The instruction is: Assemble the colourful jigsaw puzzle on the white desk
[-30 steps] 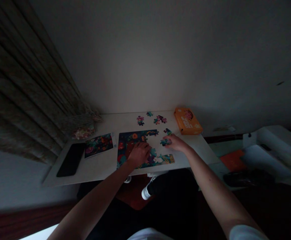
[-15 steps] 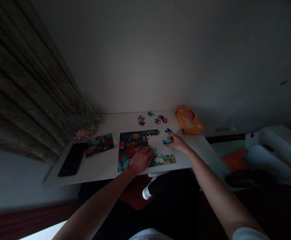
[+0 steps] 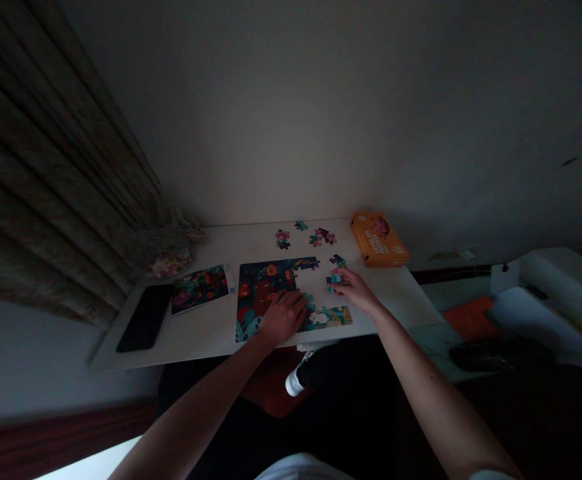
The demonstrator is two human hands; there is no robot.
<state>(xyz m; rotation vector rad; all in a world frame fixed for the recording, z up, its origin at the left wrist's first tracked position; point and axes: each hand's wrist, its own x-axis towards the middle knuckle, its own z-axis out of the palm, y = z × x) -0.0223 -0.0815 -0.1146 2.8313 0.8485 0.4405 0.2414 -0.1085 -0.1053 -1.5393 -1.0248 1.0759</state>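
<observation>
A partly built, dark, colourful jigsaw puzzle [image 3: 265, 283] lies on a white table [image 3: 205, 330]. My left hand [image 3: 283, 315] rests flat on the puzzle's lower middle, fingers spread. My right hand [image 3: 353, 288] is at the puzzle's right edge, fingers closed on a teal puzzle piece [image 3: 333, 279]. Another loose piece [image 3: 338, 261] lies just beyond it. Several loose pieces [image 3: 321, 237] sit near the table's far edge.
An orange puzzle box [image 3: 378, 240] stands at the far right corner. A printed reference picture [image 3: 201, 288] and a black phone [image 3: 143, 319] lie to the left. A curtain [image 3: 45, 187] hangs at left. Cluttered furniture [image 3: 535, 293] is to the right of the table.
My right hand has drawn slightly back toward the puzzle with the teal piece and lifted it. My left hand slid a little nearer on the puzzle.
</observation>
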